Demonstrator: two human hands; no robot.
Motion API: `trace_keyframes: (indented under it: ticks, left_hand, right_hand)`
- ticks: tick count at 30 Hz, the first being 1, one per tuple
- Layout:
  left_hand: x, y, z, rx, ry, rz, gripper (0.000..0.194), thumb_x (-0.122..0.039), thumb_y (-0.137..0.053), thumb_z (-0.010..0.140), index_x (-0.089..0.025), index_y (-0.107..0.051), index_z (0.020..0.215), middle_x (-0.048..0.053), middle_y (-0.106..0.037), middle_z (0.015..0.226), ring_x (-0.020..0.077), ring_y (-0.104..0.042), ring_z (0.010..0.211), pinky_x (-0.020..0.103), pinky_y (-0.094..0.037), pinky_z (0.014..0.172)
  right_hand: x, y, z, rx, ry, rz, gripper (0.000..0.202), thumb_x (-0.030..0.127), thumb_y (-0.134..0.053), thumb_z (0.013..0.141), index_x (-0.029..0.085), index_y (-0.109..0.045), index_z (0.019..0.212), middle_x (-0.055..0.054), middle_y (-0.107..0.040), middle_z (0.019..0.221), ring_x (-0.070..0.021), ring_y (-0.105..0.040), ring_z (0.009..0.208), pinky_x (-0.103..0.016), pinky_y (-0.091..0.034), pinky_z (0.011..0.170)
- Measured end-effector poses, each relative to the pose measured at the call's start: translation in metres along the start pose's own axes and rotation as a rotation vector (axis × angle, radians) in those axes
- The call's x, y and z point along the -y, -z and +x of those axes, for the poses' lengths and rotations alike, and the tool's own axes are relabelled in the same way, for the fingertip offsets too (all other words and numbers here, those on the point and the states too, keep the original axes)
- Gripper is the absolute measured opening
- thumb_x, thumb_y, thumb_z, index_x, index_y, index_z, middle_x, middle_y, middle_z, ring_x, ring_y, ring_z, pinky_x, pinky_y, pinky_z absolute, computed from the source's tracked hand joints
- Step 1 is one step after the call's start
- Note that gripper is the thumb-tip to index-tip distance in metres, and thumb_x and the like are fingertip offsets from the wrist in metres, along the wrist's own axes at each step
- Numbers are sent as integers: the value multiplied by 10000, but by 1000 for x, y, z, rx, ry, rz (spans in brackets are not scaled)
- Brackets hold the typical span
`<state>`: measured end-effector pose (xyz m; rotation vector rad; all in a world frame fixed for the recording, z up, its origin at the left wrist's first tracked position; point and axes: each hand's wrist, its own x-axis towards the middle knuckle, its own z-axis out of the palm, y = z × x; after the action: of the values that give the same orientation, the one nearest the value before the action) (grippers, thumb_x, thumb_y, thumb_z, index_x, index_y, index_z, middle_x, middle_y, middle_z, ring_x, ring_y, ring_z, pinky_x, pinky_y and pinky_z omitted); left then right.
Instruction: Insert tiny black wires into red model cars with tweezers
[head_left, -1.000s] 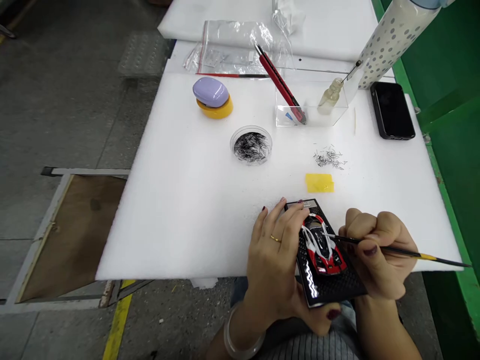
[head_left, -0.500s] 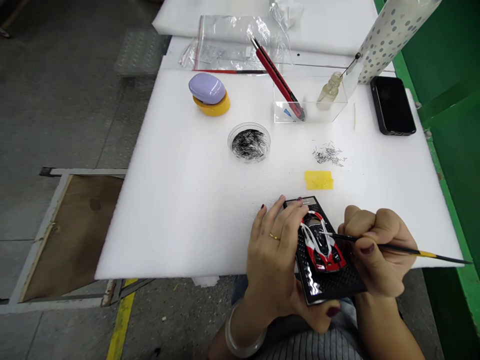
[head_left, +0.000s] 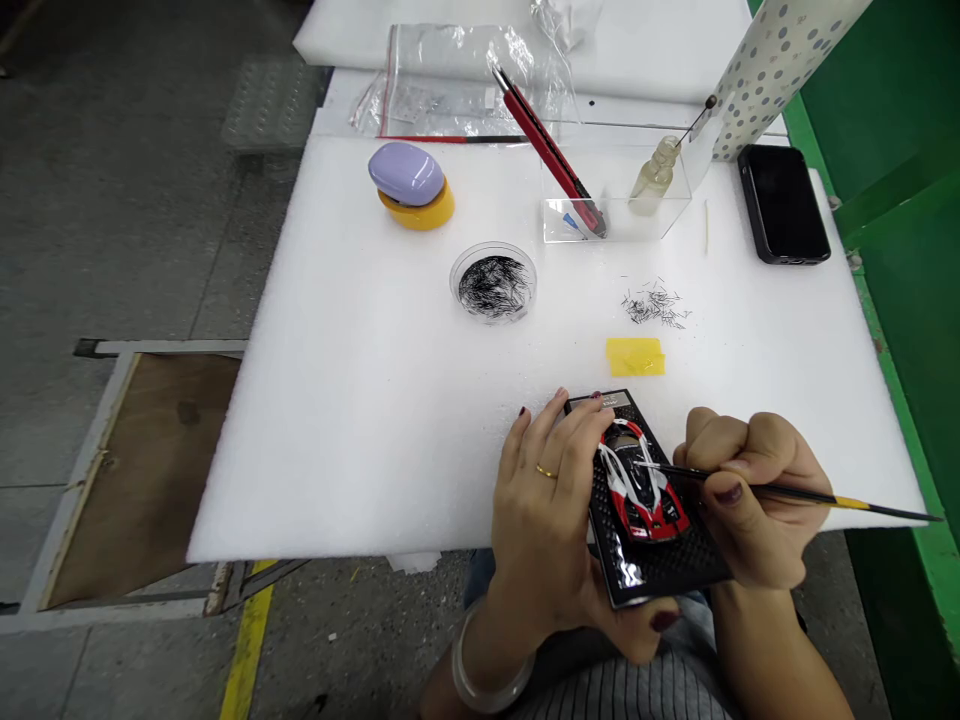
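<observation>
fingers (head_left: 579, 448) of the left hand (head_left: 536, 525) clasp the black base (head_left: 701, 572) bearing the model car (head_left: 643, 492), left of it; right of the car, the right hand (head_left: 776, 530) pinches a brush (head_left: 796, 495), tip at the car's middle.

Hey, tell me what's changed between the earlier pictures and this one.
Only a little: the tip of the thin black tool in the right hand seems to have edged left over the model car. Nothing was taken hold of or let go. The left hand still holds the black base; the round dish and yellow piece stay put.
</observation>
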<state>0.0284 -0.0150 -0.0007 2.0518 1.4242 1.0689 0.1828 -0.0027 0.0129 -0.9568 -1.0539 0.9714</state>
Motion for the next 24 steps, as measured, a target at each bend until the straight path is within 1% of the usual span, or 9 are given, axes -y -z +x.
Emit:
trace_keyframes:
  ticks: [2,5,8,11,15,19,21,24]
  left_hand:
    - [0,0,0,-5,-8,-6,675,-629,-289,970,-147,-514,1385,123,-642,1422,277,-460,1452,433,-237,1253]
    - [0,0,1,11,-8,2,769,-726,-294,929,-150,-503,1394,130,-635,1430,295,-459,1452,452,-241,1249]
    - [1,0,1,14,-20,10,837,-786,-290,899,-148,-498,1399,135,-634,1429,300,-457,1453,453,-245,1247]
    - [1,0,1,8,-22,12,860,-805,-287,884,-148,-500,1396,138,-638,1423,301,-463,1449,457,-250,1246]
    - [0,0,1,3,-16,14,835,-787,-289,896,-152,-498,1397,137,-643,1417,305,-474,1441,471,-263,1244]
    - [0,1,0,2,-16,11,806,-754,-286,915,-142,-504,1393,141,-642,1417,304,-467,1447,468,-256,1247]
    - [1,1,0,5,-19,8,739,-691,-298,942,-143,-504,1394,138,-640,1420,300,-465,1448,472,-258,1247]
    - [2,1,0,10,-7,13,570,-517,-334,990,-148,-507,1388,121,-640,1424,266,-456,1456,445,-251,1249]
  right_hand:
    - [0,0,0,-2,-11,10,239,290,-777,860,262,-560,766,33,-453,566,-150,-409,518,-305,-345,484]
    - [0,0,0,-5,-11,10,238,290,-773,863,259,-560,761,35,-445,568,-148,-409,519,-307,-346,488]
    - [0,0,0,3,-3,29,219,266,-768,865,255,-572,768,35,-444,569,-147,-409,525,-309,-345,494]
    - [0,0,0,2,-12,46,206,251,-766,862,255,-581,773,32,-454,572,-149,-406,529,-307,-338,494]
    - [0,0,0,-2,-18,41,215,268,-771,859,257,-576,768,34,-450,568,-148,-406,523,-306,-335,489]
    - [0,0,0,10,-8,58,205,250,-764,868,250,-582,774,32,-455,572,-145,-405,532,-305,-335,501]
    - [0,-1,0,16,-2,63,198,241,-756,874,244,-585,775,29,-466,581,-143,-407,537,-302,-338,504]
    - [2,-3,1,25,-1,89,178,225,-745,874,230,-591,785,25,-475,589,-136,-408,543,-283,-325,489]
